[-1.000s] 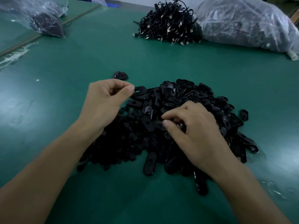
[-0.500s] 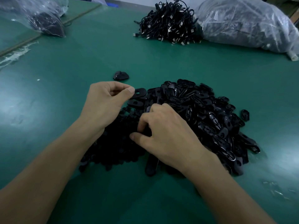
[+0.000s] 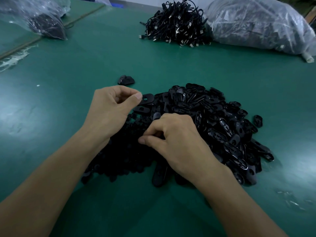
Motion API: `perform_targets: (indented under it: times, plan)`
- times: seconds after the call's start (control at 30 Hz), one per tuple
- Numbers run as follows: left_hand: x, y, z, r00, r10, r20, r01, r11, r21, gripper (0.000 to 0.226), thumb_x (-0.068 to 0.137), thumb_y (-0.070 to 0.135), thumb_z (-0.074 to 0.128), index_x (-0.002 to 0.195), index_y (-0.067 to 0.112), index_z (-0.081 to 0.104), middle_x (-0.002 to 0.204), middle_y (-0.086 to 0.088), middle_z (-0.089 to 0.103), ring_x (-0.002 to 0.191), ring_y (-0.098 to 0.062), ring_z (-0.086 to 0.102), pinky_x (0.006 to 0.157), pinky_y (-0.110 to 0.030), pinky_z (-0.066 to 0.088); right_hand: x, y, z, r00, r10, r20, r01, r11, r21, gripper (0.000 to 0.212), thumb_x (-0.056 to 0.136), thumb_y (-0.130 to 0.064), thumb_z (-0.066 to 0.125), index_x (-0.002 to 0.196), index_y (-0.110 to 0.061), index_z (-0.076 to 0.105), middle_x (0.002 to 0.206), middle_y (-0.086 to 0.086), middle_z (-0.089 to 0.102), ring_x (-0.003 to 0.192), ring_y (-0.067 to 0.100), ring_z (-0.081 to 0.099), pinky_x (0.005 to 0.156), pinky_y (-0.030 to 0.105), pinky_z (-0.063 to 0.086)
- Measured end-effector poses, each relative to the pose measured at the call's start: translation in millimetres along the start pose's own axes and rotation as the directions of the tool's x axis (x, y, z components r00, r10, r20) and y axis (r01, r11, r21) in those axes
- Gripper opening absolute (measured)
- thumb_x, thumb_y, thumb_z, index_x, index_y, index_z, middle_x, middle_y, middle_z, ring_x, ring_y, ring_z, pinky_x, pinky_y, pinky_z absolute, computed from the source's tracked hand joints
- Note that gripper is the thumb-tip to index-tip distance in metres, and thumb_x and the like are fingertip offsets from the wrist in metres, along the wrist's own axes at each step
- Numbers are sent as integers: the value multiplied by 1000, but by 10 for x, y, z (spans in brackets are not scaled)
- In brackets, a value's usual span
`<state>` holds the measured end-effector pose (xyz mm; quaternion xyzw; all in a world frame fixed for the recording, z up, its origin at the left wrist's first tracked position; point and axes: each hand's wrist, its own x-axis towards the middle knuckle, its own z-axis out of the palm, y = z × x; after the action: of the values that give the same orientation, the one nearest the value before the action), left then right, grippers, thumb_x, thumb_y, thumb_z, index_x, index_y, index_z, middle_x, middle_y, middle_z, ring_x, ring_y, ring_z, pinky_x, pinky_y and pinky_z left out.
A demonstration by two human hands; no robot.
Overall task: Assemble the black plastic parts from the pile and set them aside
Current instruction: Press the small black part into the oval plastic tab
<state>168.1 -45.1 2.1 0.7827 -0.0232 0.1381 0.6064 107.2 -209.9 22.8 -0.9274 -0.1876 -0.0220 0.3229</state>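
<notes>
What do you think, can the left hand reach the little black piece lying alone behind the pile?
Probably yes. The lone piece lies on bare table just beyond the left hand, nothing between them. But that hand pinches a black part, so it might drop that first.

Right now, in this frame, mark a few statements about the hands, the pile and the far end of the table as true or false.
1. The left hand pinches a flat black part with a hole in it. True.
2. The right hand lies flat, clear of the pile. False: its fingers are curled, down among the pile's parts.
3. A small black piece lies apart from the pile, beyond the left hand. True.
4. The cable bundle is sealed inside a clear bag. False: it lies bare on the green mat, beside the clear bag.
</notes>
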Motion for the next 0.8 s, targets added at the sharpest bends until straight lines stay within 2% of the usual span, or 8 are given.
perform_targets:
  times: [0.17, 0.27, 0.37, 0.43, 0.53, 0.63, 0.7, 0.8]
  plan:
    - [-9, 9, 10, 1000, 5, -2, -5, 1000, 4, 15, 90, 19, 74, 78, 28, 71, 61, 23, 67, 55, 10, 56, 58, -5, 43, -31, -24, -7, 1000, -23, 13, 22, 996, 86, 14, 97, -33, 64, 92, -21, 69, 78, -8, 66, 75, 10, 60, 74, 38, 52]
    - [-9, 11, -3, 1000, 13, -7, -12, 1000, 5, 14, 90, 21, 74, 78, 29, 71, 62, 21, 68, 57, 9, 56, 59, -7, 44, -37, -38, -48, 1000, -28, -5, 29, 994, 109, 11, 99, -31, 61, 100, -22, 67, 83, -9, 68, 79, 9, 62, 74, 37, 54]
    - [-27, 27, 3, 999, 39, 3, -39, 999, 9, 14, 91, 23, 73, 78, 29, 72, 66, 18, 70, 62, 6, 58, 63, -9, 47, -37, 0, -152, 997, -29, -66, 36, 994, 105, 16, 97, -28, 64, 111, -24, 72, 93, -13, 72, 87, 1, 64, 80, 20, 54]
    - [-51, 41, 23, 998, 58, 23, -58, 998, 10, 14, 91, 24, 73, 78, 29, 72, 68, 18, 71, 62, 6, 59, 63, -8, 46, -44, 62, -245, 991, -34, -130, 46, 995, 86, 15, 95, -24, 67, 107, -24, 75, 93, -16, 73, 89, -4, 64, 83, 12, 50]
    - [-89, 52, 70, 995, 87, 44, -88, 996, 21, 15, 90, 25, 73, 76, 31, 72, 69, 13, 72, 61, 4, 57, 61, -9, 46, -84, 183, -344, 984, 11, -178, 6, 996, 94, 9, 94, -21, 68, 97, -25, 76, 82, -22, 69, 83, -4, 63, 75, 9, 48]
    - [-100, 61, 93, 995, 98, 20, -98, 995, 8, 15, 89, 27, 74, 76, 33, 73, 72, 9, 73, 62, 1, 59, 61, -12, 48, -128, 185, -348, 990, 16, -139, 4, 990, 141, 9, 94, -22, 69, 94, -27, 76, 79, -24, 68, 81, -8, 63, 71, 5, 44]
    - [-94, 70, 78, 994, 107, -13, -107, 994, 8, 13, 88, 29, 73, 76, 35, 72, 68, 18, 71, 60, 7, 58, 60, -8, 46, -122, 103, -290, 996, -52, -76, 60, 993, 105, 10, 95, -22, 67, 95, -26, 76, 86, -20, 71, 86, -6, 63, 77, 8, 46]
    - [-85, 74, 46, 994, 104, -33, -104, 994, 18, 14, 90, 27, 72, 78, 35, 72, 65, 23, 69, 59, 9, 58, 59, -6, 43, -55, -25, -168, 994, -106, 36, 106, 994, 9, 15, 98, -28, 59, 101, -26, 74, 95, -11, 69, 91, 5, 62, 84, 29, 52]
